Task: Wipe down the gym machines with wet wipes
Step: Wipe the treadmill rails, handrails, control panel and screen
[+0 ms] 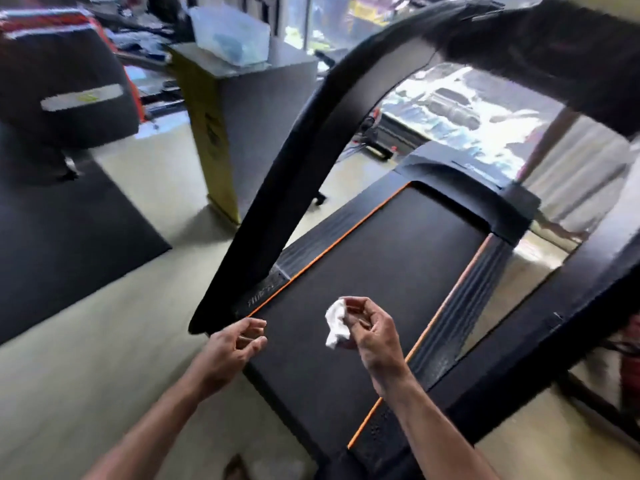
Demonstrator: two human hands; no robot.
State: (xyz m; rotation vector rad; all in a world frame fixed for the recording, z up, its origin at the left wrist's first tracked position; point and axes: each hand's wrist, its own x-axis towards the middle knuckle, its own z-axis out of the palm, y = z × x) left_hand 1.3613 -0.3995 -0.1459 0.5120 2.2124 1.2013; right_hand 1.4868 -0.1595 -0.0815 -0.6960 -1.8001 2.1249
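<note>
treadmill side rail [266, 293]: i see pale lettering near the orange stripe, too blurred for me to read.
yellow box side [212, 133]: i make out a dark printed mark, not legible.
dark bag strip [81, 97]: a small yellowish mark, unreadable from here.

The person's right hand [372, 336] pinches a crumpled white wet wipe [336, 322] above the black treadmill belt with orange edge stripes [388, 258]. The left hand [235, 344] hovers empty with loosely curled fingers, just beside the lower end of the curved black treadmill handrail [277, 202].
</note>
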